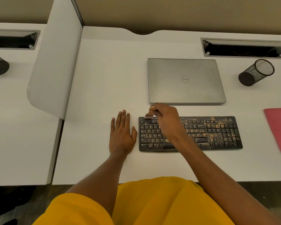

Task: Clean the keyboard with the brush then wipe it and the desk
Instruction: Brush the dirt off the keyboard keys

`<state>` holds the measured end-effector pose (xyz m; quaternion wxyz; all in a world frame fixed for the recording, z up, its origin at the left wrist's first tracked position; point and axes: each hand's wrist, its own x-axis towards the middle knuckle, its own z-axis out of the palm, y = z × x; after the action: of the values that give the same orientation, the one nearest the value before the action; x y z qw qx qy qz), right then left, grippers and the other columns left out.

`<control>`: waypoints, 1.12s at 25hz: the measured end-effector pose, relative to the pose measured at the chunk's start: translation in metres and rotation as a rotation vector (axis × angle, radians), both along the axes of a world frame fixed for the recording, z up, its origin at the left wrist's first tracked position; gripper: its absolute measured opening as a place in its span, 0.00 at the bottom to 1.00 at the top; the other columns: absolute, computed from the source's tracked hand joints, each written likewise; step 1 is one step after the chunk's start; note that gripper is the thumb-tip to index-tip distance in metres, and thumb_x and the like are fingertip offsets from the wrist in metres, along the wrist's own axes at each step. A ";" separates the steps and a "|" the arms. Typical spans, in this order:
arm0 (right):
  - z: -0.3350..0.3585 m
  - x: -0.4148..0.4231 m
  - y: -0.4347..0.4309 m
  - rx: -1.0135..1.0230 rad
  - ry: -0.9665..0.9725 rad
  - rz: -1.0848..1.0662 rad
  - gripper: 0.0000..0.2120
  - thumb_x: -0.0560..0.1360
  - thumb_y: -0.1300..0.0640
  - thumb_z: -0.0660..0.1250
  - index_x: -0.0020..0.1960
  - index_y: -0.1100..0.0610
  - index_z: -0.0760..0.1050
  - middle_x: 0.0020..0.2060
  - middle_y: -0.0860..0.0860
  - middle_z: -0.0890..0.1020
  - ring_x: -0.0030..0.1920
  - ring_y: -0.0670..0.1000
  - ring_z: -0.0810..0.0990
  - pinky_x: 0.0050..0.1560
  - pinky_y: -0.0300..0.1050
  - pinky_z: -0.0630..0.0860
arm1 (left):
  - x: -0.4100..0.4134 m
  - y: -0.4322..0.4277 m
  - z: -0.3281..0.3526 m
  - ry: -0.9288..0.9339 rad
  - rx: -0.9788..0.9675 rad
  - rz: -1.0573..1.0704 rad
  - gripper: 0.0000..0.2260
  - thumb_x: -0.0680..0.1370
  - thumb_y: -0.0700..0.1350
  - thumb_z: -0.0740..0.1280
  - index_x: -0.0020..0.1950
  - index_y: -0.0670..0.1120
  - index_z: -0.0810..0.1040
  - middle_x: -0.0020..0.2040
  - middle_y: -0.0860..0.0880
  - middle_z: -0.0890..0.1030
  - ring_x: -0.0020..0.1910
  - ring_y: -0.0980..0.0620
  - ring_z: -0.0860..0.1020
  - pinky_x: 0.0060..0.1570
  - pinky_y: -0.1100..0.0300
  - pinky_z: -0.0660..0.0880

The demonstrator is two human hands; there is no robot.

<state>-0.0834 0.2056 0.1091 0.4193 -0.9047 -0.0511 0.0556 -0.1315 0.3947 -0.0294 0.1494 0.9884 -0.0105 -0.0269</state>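
Black keyboard (214, 135) lies on the white desk (104, 78) right in front of the person, thick w/ tan crumbs, heaviest over its right half & numpad. Right hand (165, 117) reaches across it, fingers curled round a small wood-handled brush (149, 113), bristles down at the kbd's top-left corner. Left hand (122, 135) lies flat, fingers straight, holding nothing, just beside the kbd's left edge; can't tell if the thumb touches it. Closed Dell laptop (185, 80) sits just behind the kbd, a pink cloth (279, 127) off its right end, a mesh pen cup (256, 72) behind & to the right. Brushing looks barely begun, wiping not yet. To do it well: short strokes along each row, bristles angled into the gaps, working left to right so grit goes one way, toward the kbd's front edge, not at the laptop. Left hand would do better pinning the kbd so it doesn't skid.
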 end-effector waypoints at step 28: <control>0.009 0.005 0.009 -0.113 -0.019 0.181 0.08 0.79 0.67 0.61 0.46 0.56 0.75 0.43 0.50 0.79 0.44 0.48 0.77 0.48 0.50 0.76 | 0.000 0.000 -0.001 0.007 -0.014 0.006 0.30 0.86 0.57 0.49 0.86 0.45 0.53 0.87 0.46 0.50 0.86 0.50 0.45 0.84 0.44 0.47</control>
<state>-0.0780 0.2150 0.1181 0.3604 -0.9191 -0.1333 0.0875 -0.1316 0.3946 -0.0306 0.1564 0.9872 -0.0070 -0.0301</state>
